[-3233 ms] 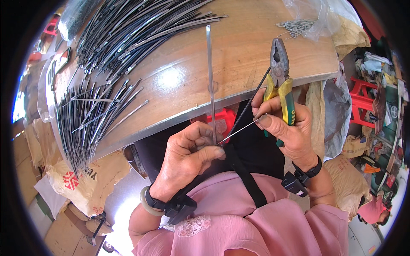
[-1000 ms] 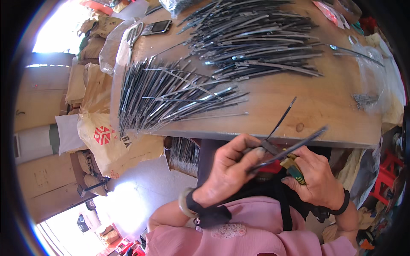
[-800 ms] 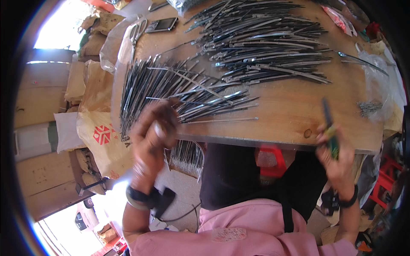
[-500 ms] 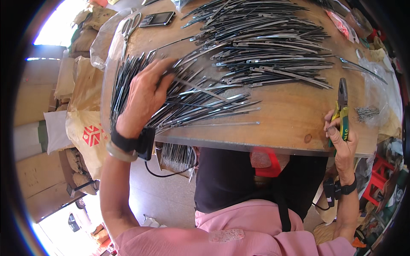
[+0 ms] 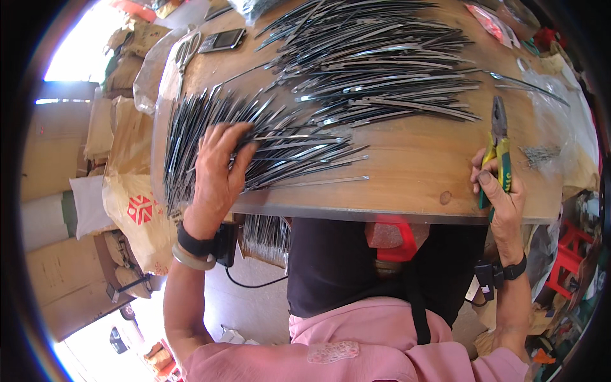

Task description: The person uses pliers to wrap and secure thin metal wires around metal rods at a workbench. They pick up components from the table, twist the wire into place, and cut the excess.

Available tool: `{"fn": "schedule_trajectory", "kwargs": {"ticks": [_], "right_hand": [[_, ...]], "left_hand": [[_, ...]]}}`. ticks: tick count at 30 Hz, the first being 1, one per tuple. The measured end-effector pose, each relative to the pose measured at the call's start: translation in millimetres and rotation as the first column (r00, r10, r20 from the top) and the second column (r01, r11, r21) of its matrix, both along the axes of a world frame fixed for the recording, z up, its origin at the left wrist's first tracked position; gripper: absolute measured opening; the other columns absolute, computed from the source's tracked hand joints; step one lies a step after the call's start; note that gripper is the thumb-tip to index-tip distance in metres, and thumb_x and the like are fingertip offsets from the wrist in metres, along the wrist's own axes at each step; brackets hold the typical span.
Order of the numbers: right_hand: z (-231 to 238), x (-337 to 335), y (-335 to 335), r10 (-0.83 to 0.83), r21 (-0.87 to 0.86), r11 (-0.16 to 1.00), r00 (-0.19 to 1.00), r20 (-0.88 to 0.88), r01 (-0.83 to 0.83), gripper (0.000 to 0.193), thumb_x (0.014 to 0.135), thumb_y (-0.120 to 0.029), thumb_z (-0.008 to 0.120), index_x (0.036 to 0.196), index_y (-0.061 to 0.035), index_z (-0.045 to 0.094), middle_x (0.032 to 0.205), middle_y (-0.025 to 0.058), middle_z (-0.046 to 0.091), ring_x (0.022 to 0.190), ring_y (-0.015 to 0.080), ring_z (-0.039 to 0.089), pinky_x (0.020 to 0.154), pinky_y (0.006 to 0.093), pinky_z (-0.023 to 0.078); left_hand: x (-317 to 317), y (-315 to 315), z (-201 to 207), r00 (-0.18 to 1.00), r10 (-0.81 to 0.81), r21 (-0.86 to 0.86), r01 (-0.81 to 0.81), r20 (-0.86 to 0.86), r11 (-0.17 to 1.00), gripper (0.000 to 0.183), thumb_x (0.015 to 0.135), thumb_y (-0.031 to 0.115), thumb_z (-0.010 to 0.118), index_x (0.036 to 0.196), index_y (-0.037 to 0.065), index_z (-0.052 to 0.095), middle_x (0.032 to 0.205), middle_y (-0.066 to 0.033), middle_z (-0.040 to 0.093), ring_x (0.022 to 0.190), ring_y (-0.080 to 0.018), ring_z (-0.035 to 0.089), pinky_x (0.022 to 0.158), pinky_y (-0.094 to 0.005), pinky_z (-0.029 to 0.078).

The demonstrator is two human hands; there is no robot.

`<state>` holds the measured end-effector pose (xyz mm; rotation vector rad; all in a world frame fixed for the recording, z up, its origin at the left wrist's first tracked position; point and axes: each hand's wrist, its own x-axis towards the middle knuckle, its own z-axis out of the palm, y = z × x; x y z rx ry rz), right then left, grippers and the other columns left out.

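My left hand (image 5: pixel 221 167) is over the near-left pile of thin dark metal strips (image 5: pixel 191 127). Its fingers and thumb are curled together around one end of a metal strip (image 5: pixel 296 137), which points right across the heap. My palm hides part of that grip. At the right side of the table, my right hand (image 5: pixel 503 194) is wrapped round a pair of pliers (image 5: pixel 499 137) with yellow-green handles; the jaws point away from me. A second, larger heap of similar strips (image 5: pixel 388 70) lies at the far middle, roughly side by side.
On the wooden table (image 5: pixel 407 165) lie scissors (image 5: pixel 184 56) and a phone (image 5: pixel 222 40) at the far left. Small metal pins (image 5: pixel 540 155) sit on clear plastic at the right. A lone strip (image 5: pixel 531 88) juts over there. Below the table edge stands a box of thin rods (image 5: pixel 266 232).
My left hand has moved nearer to me, and the strip at its fingers now lies more level. The right hand keeps hold of the pliers. The whole view has shifted slightly.
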<state>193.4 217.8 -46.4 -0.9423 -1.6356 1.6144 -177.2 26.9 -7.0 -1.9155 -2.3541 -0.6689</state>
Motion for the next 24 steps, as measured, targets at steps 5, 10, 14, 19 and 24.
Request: {"fn": "schedule_trajectory", "kwargs": {"ticks": [5, 10, 14, 19, 24], "right_hand": [[3.0, -3.1, -0.9, -0.016, 0.007, 1.000, 1.000, 0.002, 0.016, 0.022, 0.090, -0.020, 0.069, 0.092, 0.0002, 0.060, 0.101, 0.0064, 0.061, 0.073, 0.0081, 0.054, 0.063, 0.0232, 0.044], [2.8, 1.0, 1.3, -0.020, -0.010, 1.000, 1.000, -0.015, 0.020, 0.019, 0.090, -0.018, 0.069, 0.093, 0.0002, 0.062, 0.099, 0.0054, 0.063, 0.072, 0.0078, 0.055, 0.064, 0.0230, 0.044], [5.1, 7.5, 2.0, -0.050, -0.134, 0.990, 0.995, -0.091, 0.037, 0.015, 0.089, -0.014, 0.067, 0.093, 0.0005, 0.064, 0.099, 0.0076, 0.065, 0.073, 0.0100, 0.058, 0.065, 0.0242, 0.046], [49.3, 63.9, 24.7, -0.302, -0.094, 0.953, 0.907, -0.292, 0.287, 0.014, 0.088, -0.013, 0.067, 0.091, 0.0010, 0.064, 0.100, 0.0121, 0.064, 0.078, 0.0134, 0.060, 0.068, 0.0253, 0.047], [49.2, 113.8, 67.9, -0.335, 0.617, 0.786, 0.863, 0.379, 0.035, 0.014, 0.081, -0.004, 0.066, 0.092, 0.0028, 0.067, 0.098, 0.0095, 0.064, 0.083, 0.0198, 0.063, 0.071, 0.0299, 0.050]], "left_hand": [[4.4, -32.4, -21.1, 0.995, 0.034, 0.004, -0.033, -0.092, 0.999, 0.026, 0.081, 0.000, 0.068, 0.107, 0.002, 0.066, 0.100, -0.0130, 0.060, 0.093, -0.0311, 0.055, 0.085, -0.0401, 0.043], [22.1, -15.0, -14.9, 0.992, 0.106, 0.126, -0.097, -0.067, 0.987, 0.027, 0.080, 0.000, 0.068, 0.107, 0.001, 0.066, 0.101, -0.0113, 0.061, 0.097, -0.0290, 0.054, 0.089, -0.0389, 0.042], [65.7, 48.4, 2.9, 0.943, -0.015, 0.090, -0.016, 0.334, 0.996, 0.032, 0.081, 0.001, 0.068, 0.112, 0.000, 0.064, 0.109, -0.0164, 0.057, 0.101, -0.0312, 0.053, 0.090, -0.0382, 0.043], [98.7, 117.1, -9.2, 0.972, -0.190, 0.024, 0.195, -0.137, 0.980, 0.031, 0.078, 0.001, 0.068, 0.109, -0.001, 0.063, 0.099, -0.0165, 0.056, 0.093, -0.0358, 0.054, 0.082, -0.0419, 0.045], [92.8, 131.0, -13.7, 0.970, -0.242, 0.030, 0.242, -0.013, 0.970, 0.009, 0.082, -0.004, 0.063, 0.091, -0.002, 0.061, 0.086, -0.0134, 0.053, 0.081, -0.0319, 0.056, 0.072, -0.0369, 0.046]]}}
